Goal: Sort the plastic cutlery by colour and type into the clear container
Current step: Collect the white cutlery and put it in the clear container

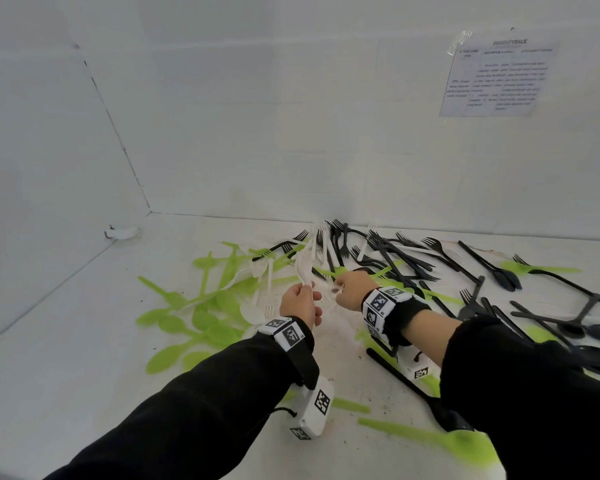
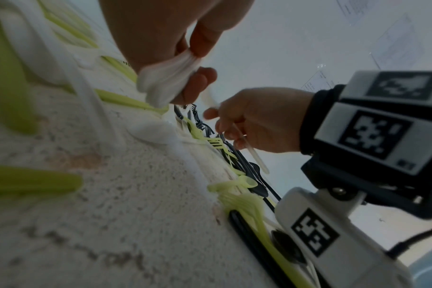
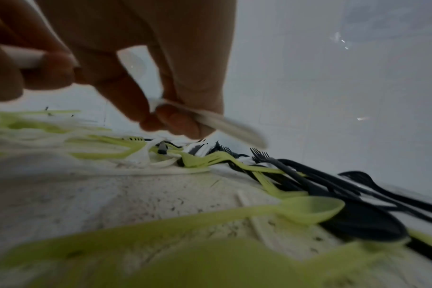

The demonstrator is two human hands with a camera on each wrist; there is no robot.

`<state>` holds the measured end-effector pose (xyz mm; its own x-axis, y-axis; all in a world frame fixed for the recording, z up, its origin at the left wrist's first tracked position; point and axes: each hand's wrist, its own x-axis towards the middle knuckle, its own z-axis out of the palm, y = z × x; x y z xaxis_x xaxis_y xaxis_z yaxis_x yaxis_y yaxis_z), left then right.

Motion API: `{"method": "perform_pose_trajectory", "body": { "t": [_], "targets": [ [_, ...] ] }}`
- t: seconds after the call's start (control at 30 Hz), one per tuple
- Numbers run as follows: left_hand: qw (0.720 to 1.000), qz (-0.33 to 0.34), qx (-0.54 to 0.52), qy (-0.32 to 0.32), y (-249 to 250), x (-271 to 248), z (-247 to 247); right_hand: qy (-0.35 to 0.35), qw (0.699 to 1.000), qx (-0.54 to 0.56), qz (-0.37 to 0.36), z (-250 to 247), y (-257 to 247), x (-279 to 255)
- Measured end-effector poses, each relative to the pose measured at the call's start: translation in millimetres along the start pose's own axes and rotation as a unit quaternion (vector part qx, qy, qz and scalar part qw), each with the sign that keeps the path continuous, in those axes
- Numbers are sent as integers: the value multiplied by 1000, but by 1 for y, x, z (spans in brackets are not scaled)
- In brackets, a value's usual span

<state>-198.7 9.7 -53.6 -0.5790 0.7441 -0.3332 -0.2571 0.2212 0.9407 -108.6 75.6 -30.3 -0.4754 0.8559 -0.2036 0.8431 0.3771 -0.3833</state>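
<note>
Plastic cutlery lies spread over the white tabletop (image 1: 84,341): green spoons (image 1: 194,320) at left, white forks (image 1: 267,271) in the middle, black forks (image 1: 395,258) and black spoons (image 1: 596,341) at right. My left hand (image 1: 307,292) grips a bunch of white cutlery (image 1: 305,268) that stands up from the fist; the left wrist view shows the bunch's ends (image 2: 165,83) pinched between thumb and fingers. Close beside it, my right hand (image 1: 340,289) pinches a single white utensil (image 3: 210,118), whose handle (image 2: 255,155) sticks out below the palm.
White walls close the table off at the back and left. A printed sheet (image 1: 499,77) is taped to the back wall. A green spoon (image 1: 430,438) and a black spoon (image 1: 413,386) lie near the front, under my right forearm.
</note>
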Motion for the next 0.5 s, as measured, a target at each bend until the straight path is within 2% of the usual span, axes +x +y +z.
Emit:
{"method": "perform_pose_trajectory", "body": {
  "t": [0.1,0.17,0.4,0.5],
  "targets": [
    [1000,3,-10,13,2,0,-5,-78,993,-63,-58,7,-1,6],
    [1000,6,-11,17,4,0,-9,-109,989,-78,-68,12,-2,8],
    [999,7,-20,27,4,-3,-13,-74,988,-114,-80,16,-2,13],
    [999,14,-25,29,5,-6,-12,-6,996,-63,-56,8,3,14]
  ]
}}
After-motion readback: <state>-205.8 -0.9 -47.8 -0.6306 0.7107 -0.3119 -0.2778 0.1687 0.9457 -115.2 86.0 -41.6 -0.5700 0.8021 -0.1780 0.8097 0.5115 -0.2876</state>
